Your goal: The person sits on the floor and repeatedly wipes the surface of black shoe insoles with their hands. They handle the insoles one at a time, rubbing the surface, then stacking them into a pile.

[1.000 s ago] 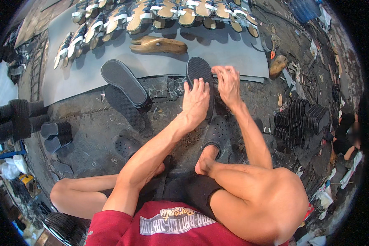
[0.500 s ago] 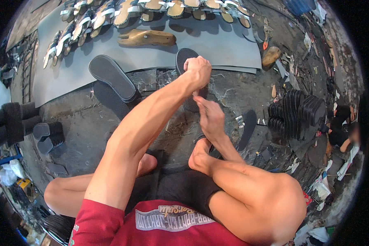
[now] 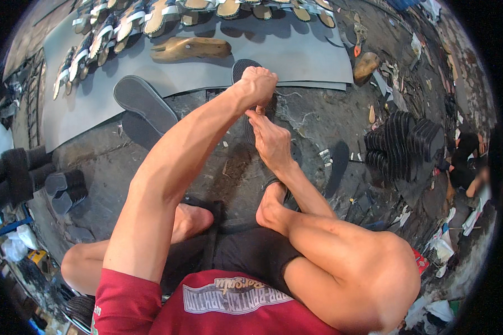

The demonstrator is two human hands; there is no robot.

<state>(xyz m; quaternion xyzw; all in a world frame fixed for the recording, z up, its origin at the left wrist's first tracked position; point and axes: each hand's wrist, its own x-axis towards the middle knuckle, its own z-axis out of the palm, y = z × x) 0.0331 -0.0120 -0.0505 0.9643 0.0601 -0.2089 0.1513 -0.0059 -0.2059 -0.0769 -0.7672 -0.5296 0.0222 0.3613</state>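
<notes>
Black sole (image 3: 243, 69) lies beneath left hand (image 3: 257, 85); long axis points away, far tip over grey sheet (image 3: 296, 70); left hand nearer far end, fingers curled; right hand (image 3: 274, 144) beside nearer half, fingers bunched; whether either clamps sole, cannot tell.

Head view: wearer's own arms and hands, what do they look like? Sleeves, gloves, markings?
Left hand and right hand are ungloved, with no rings, watch or cables visible. The left arm has a short, dark red sleeve with small light and green markings near its outer edge. The right sleeve doesn't show.
</notes>
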